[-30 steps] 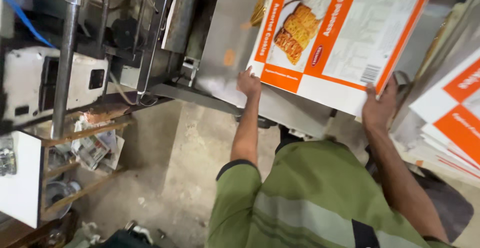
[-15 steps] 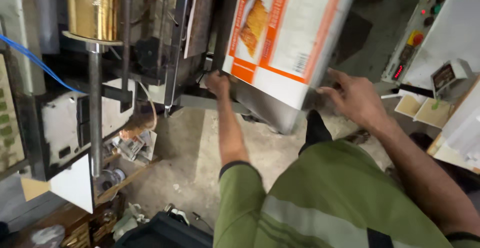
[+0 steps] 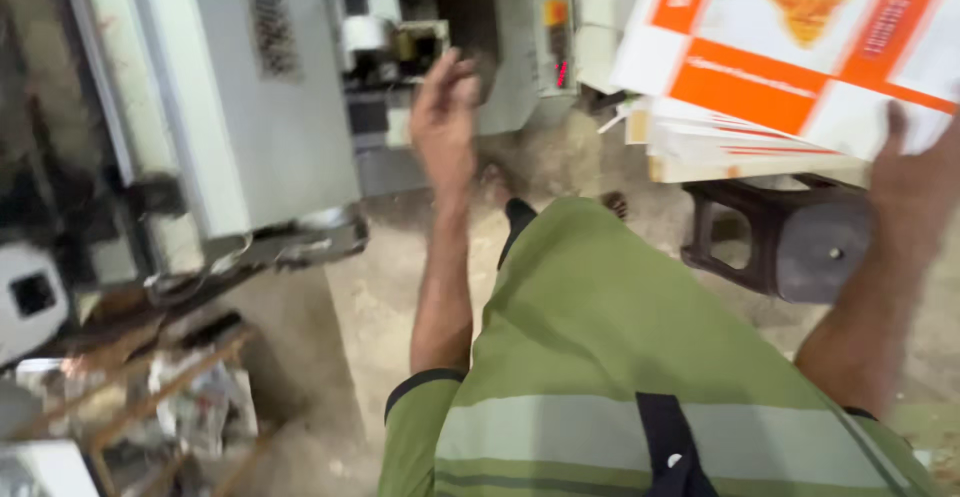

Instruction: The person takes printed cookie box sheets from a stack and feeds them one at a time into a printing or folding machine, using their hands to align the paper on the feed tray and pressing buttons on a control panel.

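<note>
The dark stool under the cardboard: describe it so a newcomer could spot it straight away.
Start at the stack of flat white-and-orange printed cartons at upper right, where the right hand rests on the top sheet. Directly beneath it, on the concrete floor, stands the stool. It is the only dark brown thing there, with open-sided legs.

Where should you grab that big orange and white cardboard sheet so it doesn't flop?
Probably by its two opposite side edges, one hand each. The printed cardboard sheet is wide, flat and thin, and only the right hand is under its near right edge, from below. The left hand hangs free, open; it could take the left edge.
</note>
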